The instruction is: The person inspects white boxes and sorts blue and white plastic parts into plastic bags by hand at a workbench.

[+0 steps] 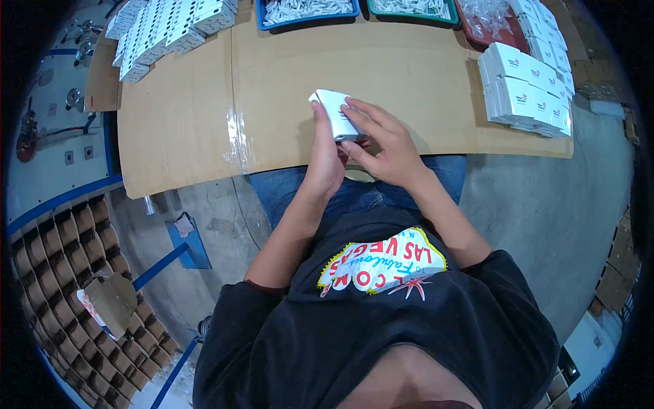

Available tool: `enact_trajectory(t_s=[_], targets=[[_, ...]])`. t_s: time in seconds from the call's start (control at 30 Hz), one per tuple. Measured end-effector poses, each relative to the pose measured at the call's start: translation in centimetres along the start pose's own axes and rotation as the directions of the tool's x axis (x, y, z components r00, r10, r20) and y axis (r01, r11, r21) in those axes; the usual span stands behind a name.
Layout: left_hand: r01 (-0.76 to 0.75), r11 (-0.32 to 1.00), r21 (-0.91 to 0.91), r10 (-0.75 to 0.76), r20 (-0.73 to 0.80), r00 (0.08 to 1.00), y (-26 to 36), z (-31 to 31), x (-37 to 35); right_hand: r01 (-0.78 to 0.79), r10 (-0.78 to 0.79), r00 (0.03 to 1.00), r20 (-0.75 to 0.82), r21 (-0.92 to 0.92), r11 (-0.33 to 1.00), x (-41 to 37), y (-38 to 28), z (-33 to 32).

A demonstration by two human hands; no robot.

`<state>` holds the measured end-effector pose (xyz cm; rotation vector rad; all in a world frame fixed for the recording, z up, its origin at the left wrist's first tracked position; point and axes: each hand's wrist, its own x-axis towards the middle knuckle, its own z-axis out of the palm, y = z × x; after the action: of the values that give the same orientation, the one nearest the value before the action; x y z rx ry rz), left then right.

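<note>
White box [335, 112] is held over the near-middle of the cardboard sheet [286, 75], tilted. L hand [325, 158] cups its left side; R hand [394, 151] has fingers spread over the printed face, thumb at the near end, so box is pinched btwn both. Can't tell if near flap is shut. Risks: squeezing too hard could crease thin card; loose L grip could drop it; a bump could topple the stacked boxes [521, 95] near sheet edge. Mat'ls: box smooth, matte, rectangular; sheet brown, flat, w/ glossy tape [236, 133].
</note>
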<state>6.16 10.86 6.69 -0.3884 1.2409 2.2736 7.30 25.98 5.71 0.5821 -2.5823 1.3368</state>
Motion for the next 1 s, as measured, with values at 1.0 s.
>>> enact_trajectory(t_s=[1.0], targets=[[-0.182, 0.983, -0.041, 0.175, -0.13, 0.976, -3.7, -0.5, 2.3, -0.077, 0.078, 0.996, -0.044, 0.027, 0.997, -1.6, 0.5, 3.1]])
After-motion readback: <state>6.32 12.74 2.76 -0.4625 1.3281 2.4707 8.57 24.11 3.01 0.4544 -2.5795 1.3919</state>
